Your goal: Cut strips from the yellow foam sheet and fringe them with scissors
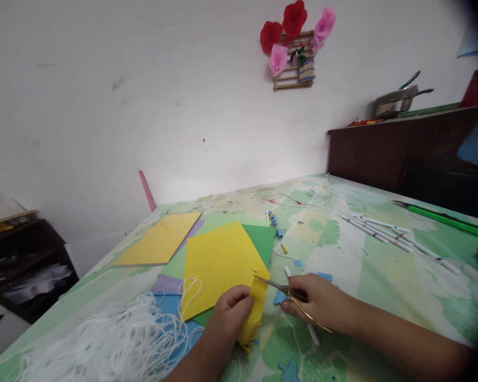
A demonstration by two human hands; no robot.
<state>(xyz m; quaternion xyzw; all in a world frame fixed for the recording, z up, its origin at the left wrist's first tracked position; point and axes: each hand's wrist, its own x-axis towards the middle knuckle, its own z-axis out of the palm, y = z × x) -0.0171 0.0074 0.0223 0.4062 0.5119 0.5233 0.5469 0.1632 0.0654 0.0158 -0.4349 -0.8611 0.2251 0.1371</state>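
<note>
My left hand is closed on a narrow yellow paper strip, whose lower end is cut into a fringe. In my right hand is a pair of scissors with gold-coloured handles. Their blades point left and reach across the strip's upper part; whether they touch the paper I cannot tell. Behind the strip lies a large yellow sheet on top of green, purple and blue sheets. A white stick lies partly hidden under my right hand, near small blue scraps.
A heap of white string spreads at the front left. Orange-yellow sheets lie behind it. Toward the right are several white sticks and a green cutter. A blue beaded piece lies mid-table. A wall stands behind.
</note>
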